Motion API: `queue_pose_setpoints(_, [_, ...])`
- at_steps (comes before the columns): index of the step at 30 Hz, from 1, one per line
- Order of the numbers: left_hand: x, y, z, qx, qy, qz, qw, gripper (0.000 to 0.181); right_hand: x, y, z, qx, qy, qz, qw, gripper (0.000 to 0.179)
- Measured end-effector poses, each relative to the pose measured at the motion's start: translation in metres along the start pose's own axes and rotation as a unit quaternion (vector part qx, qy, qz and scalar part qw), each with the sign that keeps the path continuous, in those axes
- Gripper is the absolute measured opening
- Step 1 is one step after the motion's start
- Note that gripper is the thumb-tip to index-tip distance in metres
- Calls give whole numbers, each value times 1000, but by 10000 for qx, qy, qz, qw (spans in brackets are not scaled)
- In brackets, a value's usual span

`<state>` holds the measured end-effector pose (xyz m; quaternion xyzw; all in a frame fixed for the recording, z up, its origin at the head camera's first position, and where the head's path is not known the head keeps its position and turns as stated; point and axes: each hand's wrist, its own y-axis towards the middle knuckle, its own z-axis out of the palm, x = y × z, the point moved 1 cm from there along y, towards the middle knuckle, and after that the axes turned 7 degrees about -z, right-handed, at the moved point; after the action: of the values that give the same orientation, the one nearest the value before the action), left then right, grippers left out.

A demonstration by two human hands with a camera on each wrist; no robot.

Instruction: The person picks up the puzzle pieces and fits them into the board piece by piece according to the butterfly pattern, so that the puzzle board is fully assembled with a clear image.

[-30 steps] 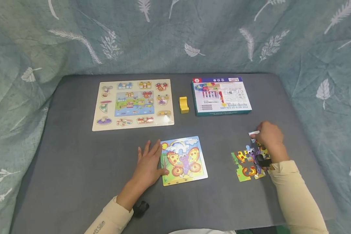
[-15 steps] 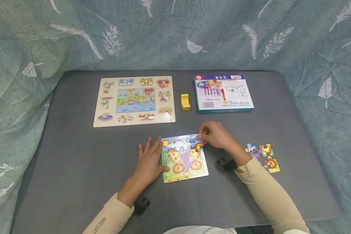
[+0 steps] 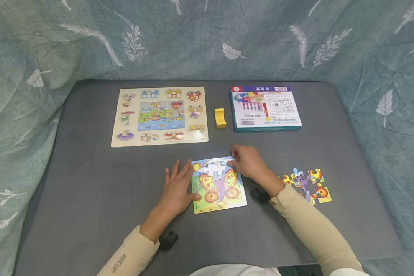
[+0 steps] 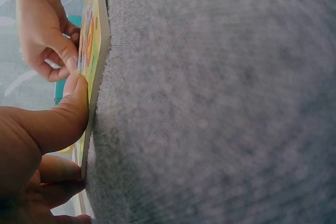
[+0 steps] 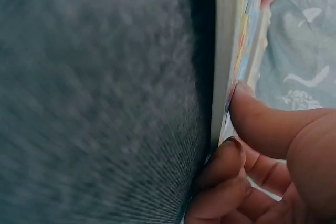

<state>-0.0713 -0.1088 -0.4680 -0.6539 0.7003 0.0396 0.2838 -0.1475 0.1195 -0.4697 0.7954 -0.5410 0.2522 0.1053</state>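
The right hand (image 3: 248,161) had just brought a wing piece (image 3: 231,177) down into the upper-right corner of the butterfly puzzle board (image 3: 222,207) — one more gap apparently covered — with its thumb on the face and fingers curled at the edge. The left hand (image 3: 176,191) lay opposite, thumb on the face, fingers straight along the side. Glossy, square and pale-edged, the board lay flat on coarse grey cloth (image 3: 89,199), knobbed loose jigsaw pieces (image 3: 316,175) off to its right.

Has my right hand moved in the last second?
Yes, leftward in the head view: against the box, the right hand went from beyond its right edge, at the loose pieces, to below its left part, at the puzzle.
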Motion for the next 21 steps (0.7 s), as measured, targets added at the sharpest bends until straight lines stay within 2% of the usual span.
queue_pose_setpoints(3, [-1,0,0,7,-16,52,10000,95,-4,-9,-7,-247,110,60,9996,20])
queue_pose_setpoints(5, [-1,0,0,4,1,72,10000,95,-8,-19,-20,-404,95,66,9991,19])
queue_pose_setpoints(7, [-1,0,0,26,1,68,10000,95,-15,-33,-38,-386,-41,113,9992,20])
queue_pose_setpoints(10, [0,0,1,88,-35,39,9999,95,-31,-56,-64,62,-438,160,9989,27])
queue_pose_setpoints(12, [0,-1,2,106,-62,29,9999,95,-43,-71,-73,483,-704,305,9959,33])
queue_pose_setpoints(14, [1,-1,2,101,-74,25,9999,95,-53,-84,-75,844,-902,425,9914,41])
queue_pose_setpoints(17, [2,-1,1,76,-66,39,9999,95,-64,-96,-66,1059,-1112,629,9861,47])
queue_pose_setpoints(21, [1,1,1,61,-95,83,9999,96,-72,-100,-52,801,-1281,683,9862,36])
